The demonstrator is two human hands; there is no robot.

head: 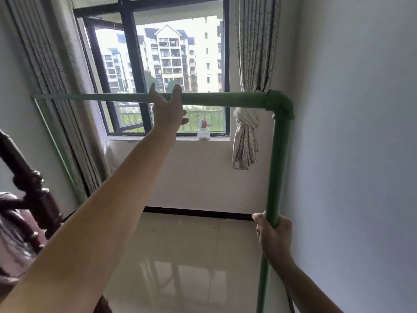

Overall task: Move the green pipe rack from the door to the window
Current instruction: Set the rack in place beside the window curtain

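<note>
Green pipe rack [225, 100] stood just before the window [180, 71]; move nearly done, we judged. Our left hand [168, 109] lay open against its top bar; right hand [274, 238] gripped the upright.

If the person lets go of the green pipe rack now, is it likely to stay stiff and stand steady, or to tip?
The rack probably stays stiff: its top bar runs straight into a solid elbow. It looks light, since the left hand touches it with open fingers. Tall and thin, it may tip; its feet are hidden.
</note>
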